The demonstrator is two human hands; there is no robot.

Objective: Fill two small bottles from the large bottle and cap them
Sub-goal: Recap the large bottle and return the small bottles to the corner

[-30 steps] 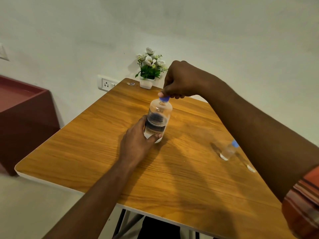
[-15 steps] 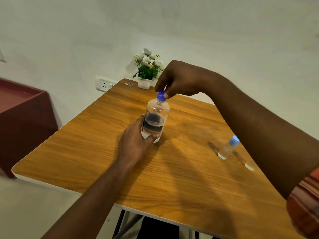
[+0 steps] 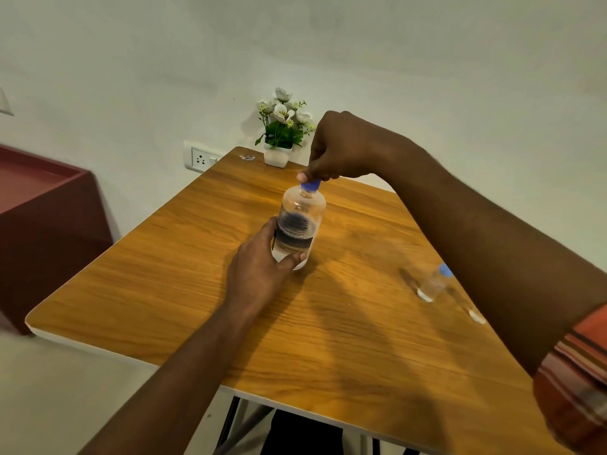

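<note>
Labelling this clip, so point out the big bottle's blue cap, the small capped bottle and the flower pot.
blue cap [image 3: 311,186], head view, visible side
small capped bottle [image 3: 433,284], head view, clear body
flower pot [image 3: 277,157], head view, white front

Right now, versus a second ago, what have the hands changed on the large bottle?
The right hand has re-gripped the blue cap: half a second ago its fingertips pinched it, now the fingers curl round it again, seemingly twisting. Cap remains on. The left hand still holds the large bottle upright; the small bottle stays put.
</note>
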